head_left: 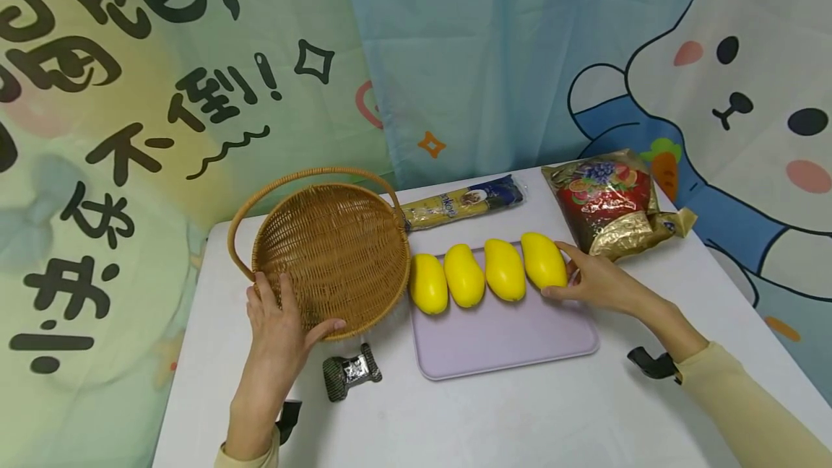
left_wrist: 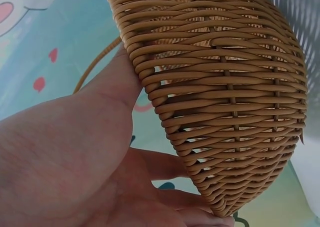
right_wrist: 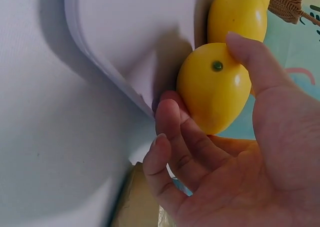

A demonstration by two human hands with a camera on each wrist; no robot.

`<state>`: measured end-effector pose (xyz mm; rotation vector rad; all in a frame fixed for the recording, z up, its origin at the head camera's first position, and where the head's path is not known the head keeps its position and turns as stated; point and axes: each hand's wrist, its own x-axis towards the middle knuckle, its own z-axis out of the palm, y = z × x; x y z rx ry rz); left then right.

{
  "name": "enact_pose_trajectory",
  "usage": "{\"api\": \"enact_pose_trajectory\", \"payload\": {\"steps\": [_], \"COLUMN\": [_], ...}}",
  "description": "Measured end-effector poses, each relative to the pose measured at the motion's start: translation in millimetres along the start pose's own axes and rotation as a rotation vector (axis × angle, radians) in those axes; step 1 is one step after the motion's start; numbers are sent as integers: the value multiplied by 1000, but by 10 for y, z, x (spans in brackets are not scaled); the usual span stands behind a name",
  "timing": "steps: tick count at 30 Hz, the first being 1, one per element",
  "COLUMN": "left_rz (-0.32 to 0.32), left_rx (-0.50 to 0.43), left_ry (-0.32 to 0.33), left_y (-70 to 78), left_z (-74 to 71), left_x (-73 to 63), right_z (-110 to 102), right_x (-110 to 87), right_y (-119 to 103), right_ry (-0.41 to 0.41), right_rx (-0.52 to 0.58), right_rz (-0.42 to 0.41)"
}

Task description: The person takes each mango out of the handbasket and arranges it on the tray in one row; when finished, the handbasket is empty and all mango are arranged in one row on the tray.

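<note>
My right hand (head_left: pixel 601 280) holds the rightmost of several yellow mangoes (head_left: pixel 544 260), thumb on one side and fingers around the other. In the right wrist view, the green stem end of this mango (right_wrist: pixel 212 87) faces the camera. The mangoes lie in a row along the back of a pale purple tray (head_left: pixel 500 341). To the left is a round wicker basket (head_left: pixel 331 258) with an arched handle. My left hand (head_left: pixel 276 334) grips its near-left rim, fingers and thumb spread over the edge. Its woven side (left_wrist: pixel 225 87) fills much of the left wrist view.
Behind the tray lies a long yellow and blue packet (head_left: pixel 461 204). A red and gold bag with fruit printed on it (head_left: pixel 614 204) stands at the back right. In front of the basket is a small black wrapped item (head_left: pixel 352 373). A printed curtain (head_left: pixel 468 63) hangs behind the table.
</note>
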<state>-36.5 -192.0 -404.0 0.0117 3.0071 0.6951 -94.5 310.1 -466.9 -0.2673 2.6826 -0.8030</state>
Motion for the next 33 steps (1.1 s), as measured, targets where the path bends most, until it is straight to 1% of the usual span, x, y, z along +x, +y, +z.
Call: {"api": "enact_pose_trajectory", "payload": {"steps": [8, 13, 16, 25, 29, 31, 33], "left_rz": [-40, -77, -90, -94, -97, -88, -68], "left_rx": [-21, -37, -40, -24, -15, -7, 5], "left_ry": [-54, -94, -107, -118, -131, -120, -94], "left_y": [-31, -44, -51, -57, -46, -35, -18], "left_z": [-43, -70, -79, -97, -103, -108, -117], "left_x": [17, 44, 60, 88, 83, 85, 89], "right_z": [-1, -12, -19, -39, -80, -119, -167], "right_x": [7, 8, 10, 9, -8, -19, -25], "right_y": [-11, -14, -16, -23, -51, -83, -123], "right_ry": [-7, -15, -20, -19, -36, -45, -46], "right_rx": [-9, -9, -6, -11, -9, -6, 1], "right_rz": [10, 16, 20, 15, 29, 39, 41]}}
